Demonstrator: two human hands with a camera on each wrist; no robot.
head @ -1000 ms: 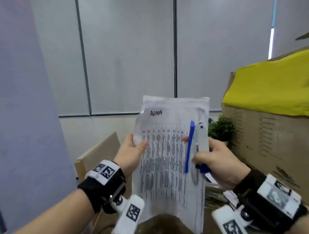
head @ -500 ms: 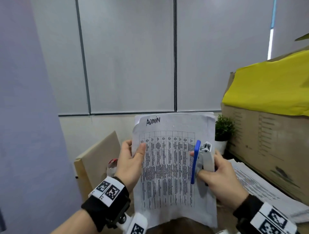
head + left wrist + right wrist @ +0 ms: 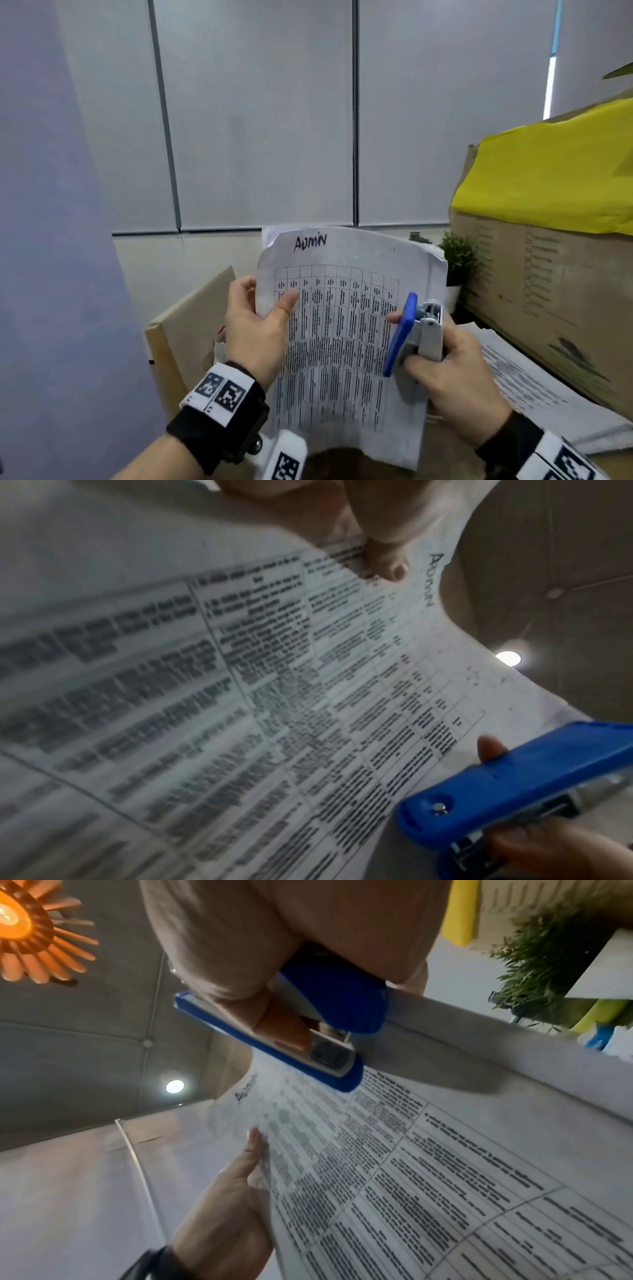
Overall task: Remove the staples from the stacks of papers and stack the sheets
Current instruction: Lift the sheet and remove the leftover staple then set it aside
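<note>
Now, step: sheets (image 3: 346, 329) held upright | left hand (image 3: 255, 325) pinches left edge | right hand (image 3: 445, 370) grips stapler (image 3: 416, 334), thumb on page | staple unseen | next: find it.

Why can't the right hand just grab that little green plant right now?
Probably not yet: the right hand already grips the blue stapler and pinches the paper. The plant sits farther back, beside the cardboard box, half hidden behind the sheet.

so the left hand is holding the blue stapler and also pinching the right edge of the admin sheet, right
Not quite: the right hand holds the blue stapler and pinches the right edge of the Admin sheet. The left hand only grips the left edge, as the head view shows.
</note>
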